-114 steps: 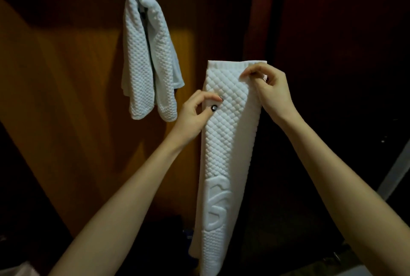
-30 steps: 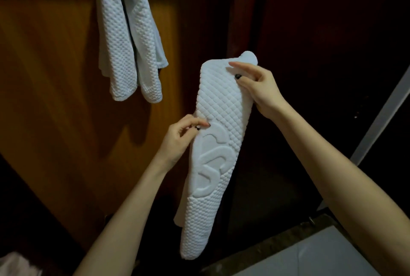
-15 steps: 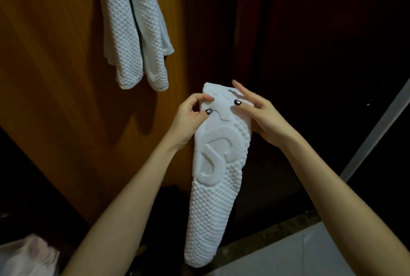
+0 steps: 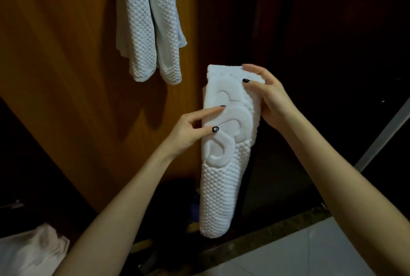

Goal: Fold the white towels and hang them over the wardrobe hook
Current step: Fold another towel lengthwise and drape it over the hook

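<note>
A white quilted towel (image 4: 218,187), folded into a long narrow strip doubled over, hangs in front of me with a raised emblem near its top. My right hand (image 4: 269,98) grips its upper right edge, thumb on the front. My left hand (image 4: 190,130) pinches the left edge at the emblem, forefinger stretched across the face. A second white towel (image 4: 147,29) hangs folded against the wooden wardrobe panel (image 4: 66,76) at upper left; the hook that bears it is above the frame's top edge.
Dark wardrobe panels (image 4: 332,54) fill the right. A pale tiled floor (image 4: 299,253) lies at bottom right behind a dark threshold. Crumpled pale cloth (image 4: 28,251) lies at bottom left. A grey bar (image 4: 386,134) slants at the right edge.
The long towel has been doubled over, so it hangs shorter. Since half a second ago my left hand slid down from the top edge to the emblem; my right hand stays at the top.
</note>
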Demonstrator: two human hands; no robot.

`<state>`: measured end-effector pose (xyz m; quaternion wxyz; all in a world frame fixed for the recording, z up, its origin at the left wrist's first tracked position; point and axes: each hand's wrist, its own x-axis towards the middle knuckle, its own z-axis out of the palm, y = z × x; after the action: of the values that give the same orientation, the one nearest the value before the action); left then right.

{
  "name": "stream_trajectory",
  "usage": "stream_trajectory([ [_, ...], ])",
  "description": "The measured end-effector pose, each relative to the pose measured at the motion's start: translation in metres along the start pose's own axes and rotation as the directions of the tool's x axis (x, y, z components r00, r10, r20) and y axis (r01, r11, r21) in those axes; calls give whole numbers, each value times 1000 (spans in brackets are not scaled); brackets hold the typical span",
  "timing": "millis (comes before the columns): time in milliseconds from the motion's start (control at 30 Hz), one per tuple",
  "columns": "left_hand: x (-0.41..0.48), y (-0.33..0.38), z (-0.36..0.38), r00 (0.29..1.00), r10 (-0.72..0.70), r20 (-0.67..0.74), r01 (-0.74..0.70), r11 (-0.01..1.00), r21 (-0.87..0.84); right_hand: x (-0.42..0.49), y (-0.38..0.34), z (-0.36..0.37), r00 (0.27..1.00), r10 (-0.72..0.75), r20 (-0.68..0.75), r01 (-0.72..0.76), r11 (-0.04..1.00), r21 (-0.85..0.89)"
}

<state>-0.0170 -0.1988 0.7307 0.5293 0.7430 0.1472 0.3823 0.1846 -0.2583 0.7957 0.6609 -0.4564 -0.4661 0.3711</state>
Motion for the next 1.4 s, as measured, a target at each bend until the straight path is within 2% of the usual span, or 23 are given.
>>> stream_trajectory([
  [133, 5, -6, 3, 991, 92, 100, -106, 984, 140, 9, -9, -3, 999, 18, 48, -22, 996, 89],
  [267, 14, -12, -13, 981, 102, 167, -139, 963, 229, 12, -14, -6, 998, 12, 69, -12, 1000, 4],
  [367, 16, -17, -23, 979, 120, 164, -169, 931, 324, 9, -16, -7, 998, 22, 65, -21, 1000, -9],
  [433, 14, -26, -26, 980, 145, 136, -184, 921, 342, 3, -16, -4, 997, 0, 74, 10, 989, -145],
  [533, 14, -35, -32, 978, 186, 94, -208, 895, 394, -6, -13, 5, 987, -100, 129, 149, 873, -464],
  [600, 19, -34, -36, 977, 211, 39, -204, 861, 467, -6, -8, 8, 988, -126, 91, 154, 863, -481],
  [700, 25, -29, -37, 967, 254, -30, -203, 833, 514, -3, -5, 9, 993, -120, -15, 105, 916, -388],
  [733, 25, -30, -36, 969, 238, -71, -169, 840, 516, -2, -4, 9, 992, -125, -29, 106, 925, -365],
  [800, 18, -35, -28, 961, 143, -237, -5, 865, 501, -2, 1, 11, 988, -154, -34, 133, 930, -343],
  [900, -2, -53, -14, 855, -14, -518, 273, 862, 427, -3, 9, 18, 982, -188, -29, 172, 943, -285],
  [967, -17, -65, -6, 789, -169, -590, 446, 819, 361, -4, 13, 21, 979, -201, -18, 190, 947, -258],
  [1033, -29, -74, 9, 694, -452, -560, 625, 765, 158, -6, 17, 21, 979, -203, -6, 196, 953, -233],
  [1067, -36, -77, 21, 635, -591, -498, 694, 719, 32, -8, 18, 20, 980, -198, -1, 193, 956, -219],
  [1133, -51, -80, 49, 541, -778, -320, 775, 609, -171, -10, 17, 17, 981, -194, 11, 192, 962, -197],
  [1200, -64, -83, 80, 489, -862, -131, 757, 494, -427, -15, 13, 10, 980, -198, 24, 198, 962, -188],
  [1267, -68, -89, 109, 515, -857, -12, 609, 376, -698, -21, 6, 3, 974, -222, 34, 225, 957, -185],
  [1333, -61, -95, 128, 561, -828, 1, 397, 268, -878, -28, -1, -7, 969, -245, 20, 244, 952, -184],
  [1400, -49, -97, 140, 601, -798, -38, 167, 172, -971, -36, -10, -18, 964, -265, -6, 259, 947, -191],
])
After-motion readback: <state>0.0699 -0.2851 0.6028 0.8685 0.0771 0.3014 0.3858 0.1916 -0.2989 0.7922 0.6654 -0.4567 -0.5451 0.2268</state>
